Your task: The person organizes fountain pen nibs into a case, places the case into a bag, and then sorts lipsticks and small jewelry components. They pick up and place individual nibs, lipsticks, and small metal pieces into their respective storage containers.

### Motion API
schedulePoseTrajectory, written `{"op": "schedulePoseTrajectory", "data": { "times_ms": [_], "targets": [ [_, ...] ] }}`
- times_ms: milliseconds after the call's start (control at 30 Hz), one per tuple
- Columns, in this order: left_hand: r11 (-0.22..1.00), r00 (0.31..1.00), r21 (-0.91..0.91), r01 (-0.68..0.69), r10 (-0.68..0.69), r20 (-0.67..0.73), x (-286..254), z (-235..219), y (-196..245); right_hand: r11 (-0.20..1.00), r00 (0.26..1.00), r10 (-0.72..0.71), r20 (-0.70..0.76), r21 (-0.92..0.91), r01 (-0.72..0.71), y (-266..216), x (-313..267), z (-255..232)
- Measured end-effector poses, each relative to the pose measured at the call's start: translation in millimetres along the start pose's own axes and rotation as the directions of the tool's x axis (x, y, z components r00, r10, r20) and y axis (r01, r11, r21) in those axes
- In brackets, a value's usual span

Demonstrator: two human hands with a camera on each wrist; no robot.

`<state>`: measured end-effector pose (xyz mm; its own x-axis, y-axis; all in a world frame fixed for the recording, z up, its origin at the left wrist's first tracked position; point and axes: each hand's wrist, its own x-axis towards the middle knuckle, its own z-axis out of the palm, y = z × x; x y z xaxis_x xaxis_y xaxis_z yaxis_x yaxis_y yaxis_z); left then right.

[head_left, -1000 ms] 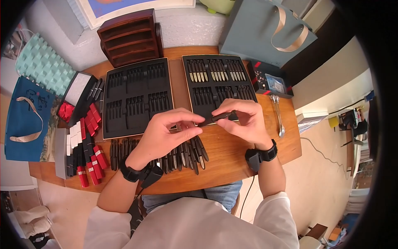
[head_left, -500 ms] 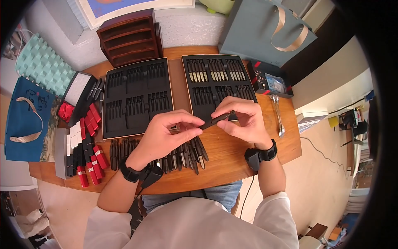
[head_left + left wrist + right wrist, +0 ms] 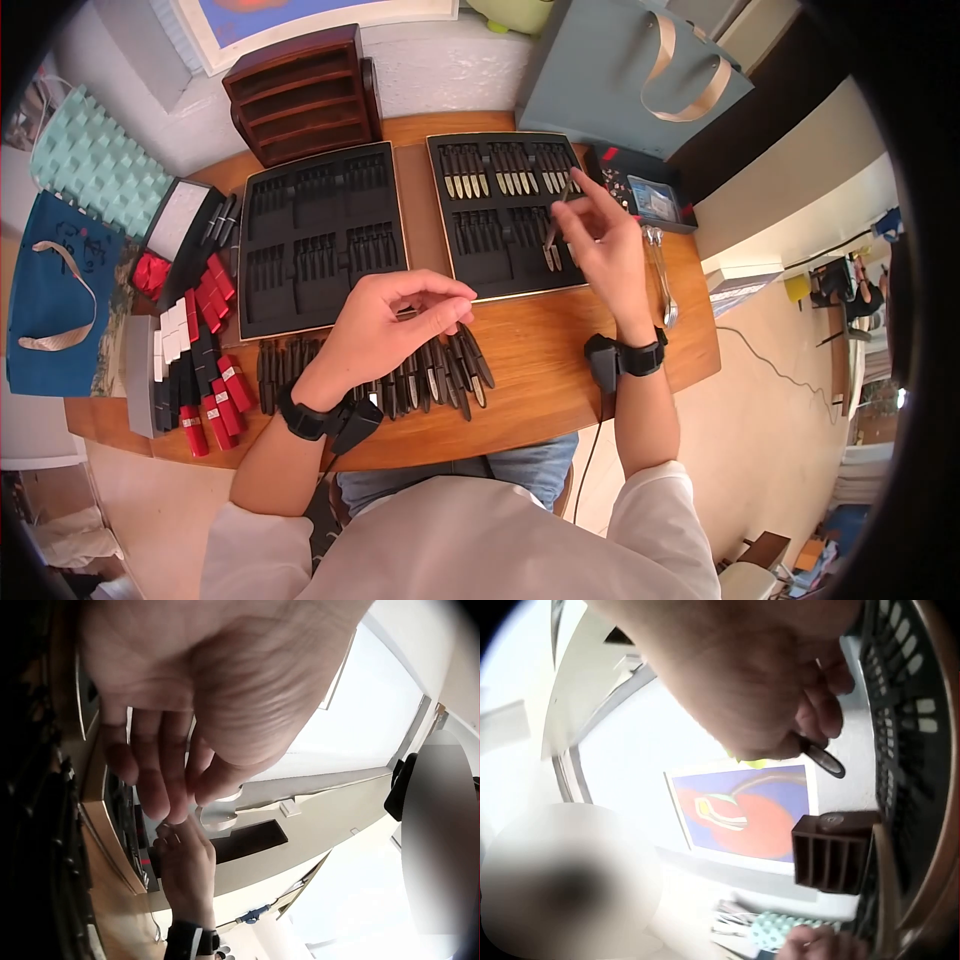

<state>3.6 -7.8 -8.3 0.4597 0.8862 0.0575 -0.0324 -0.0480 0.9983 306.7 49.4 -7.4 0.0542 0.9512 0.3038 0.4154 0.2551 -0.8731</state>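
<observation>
My right hand (image 3: 605, 245) pinches a slim dark pen-like piece (image 3: 566, 192) over the lower right part of the right-hand black tray (image 3: 480, 270). In the right wrist view, the piece's rounded end (image 3: 825, 760) pokes out past the fingertips. Pale-ended pieces (image 3: 465, 186) of the same sort stand in rows in that tray's upper slots. Near the tray's front edge, my left hand (image 3: 385, 325) hovers with fingers loosely bent and nothing visible in them. Below it, many loose dark pieces (image 3: 465, 375) lie side by side on the table, partly covered by the hand and wrist.
A second black slotted tray (image 3: 275, 300) lies to the left. Red, white and black small boxes (image 3: 215, 285) crowd the left side. Spoons or forks (image 3: 660, 275) lie at the right. A wooden shelf rack (image 3: 300, 95) and a grey gift bag (image 3: 600, 90) stand behind.
My right hand has moved away from the left one, forward and right over the tray with the piece. The left hand stays nearly in place. The head view has shifted slightly.
</observation>
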Motion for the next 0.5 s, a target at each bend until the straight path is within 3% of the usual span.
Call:
{"op": "schedulePoseTrajectory", "data": {
  "times_ms": [33, 100, 467, 500],
  "targets": [
    [1.0, 1.0, 0.009, 0.009, -0.009, 0.001, 0, 0, 1, 1.0, 1.0, 0.0, -0.002, -0.001, 0.0, -2, -1, 1],
    [1.0, 1.0, 0.007, 0.026, -0.026, 0.004, 0, 0, 3, 0.977, 0.999, -0.043, 0.03, -0.208, 0.049, -8, -3, 6],
    [1.0, 1.0, 0.005, 0.018, -0.018, -0.006, 12, 1, 3, 0.913, 0.986, -0.166, 0.037, -0.372, 0.167, -1, -4, 16],
    [0.982, 1.0, 0.185, 0.028, -0.026, -0.016, 15, 5, 9, 0.939, 0.996, -0.056, 0.076, -0.336, 0.078, -7, -3, 14]
  ]
}}
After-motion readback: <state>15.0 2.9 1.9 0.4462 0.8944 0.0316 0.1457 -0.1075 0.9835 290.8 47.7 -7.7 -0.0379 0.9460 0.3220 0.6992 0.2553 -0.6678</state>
